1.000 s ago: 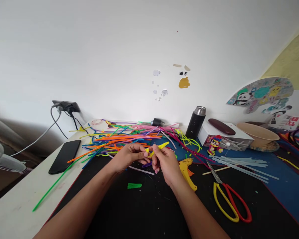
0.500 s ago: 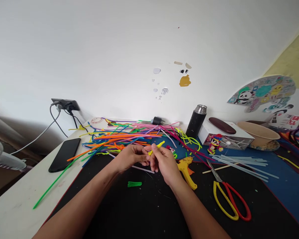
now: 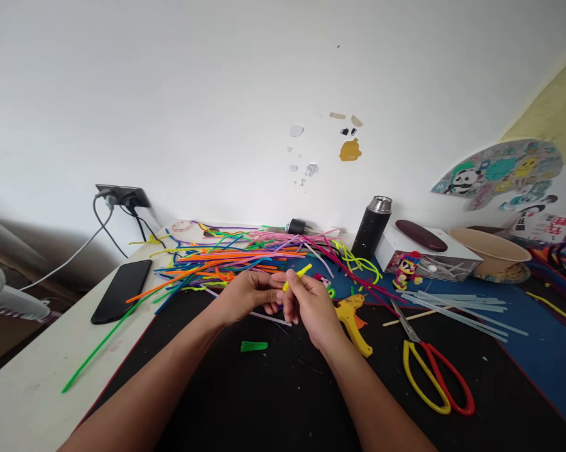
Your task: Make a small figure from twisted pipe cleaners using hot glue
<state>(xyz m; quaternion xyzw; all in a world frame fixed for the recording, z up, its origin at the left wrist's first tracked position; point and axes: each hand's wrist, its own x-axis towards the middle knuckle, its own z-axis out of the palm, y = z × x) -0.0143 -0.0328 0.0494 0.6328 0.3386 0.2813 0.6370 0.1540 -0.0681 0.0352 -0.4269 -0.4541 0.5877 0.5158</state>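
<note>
Between both hands' fingertips, head view: yellow piece (image 3: pixel 304 270), pinched by left hand (image 3: pixel 249 297) at near end, by right hand (image 3: pixel 311 306) farther up, tip poking out beyond. Shaping looks unfinished, not yet set down. Bent green piece (image 3: pixel 254 346), apparently shaped already, lies nearer than fingers. Beyond fingers, pipe cleaners (image 3: pixel 217 257) lie heaped; right, glue gun (image 3: pixel 350 312), scissors (image 3: pixel 409 328), neither in hand.

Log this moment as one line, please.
right hand: holding yellow piece; left hand: at its lower end; green piece: on black mat; scissors: unheld
</note>
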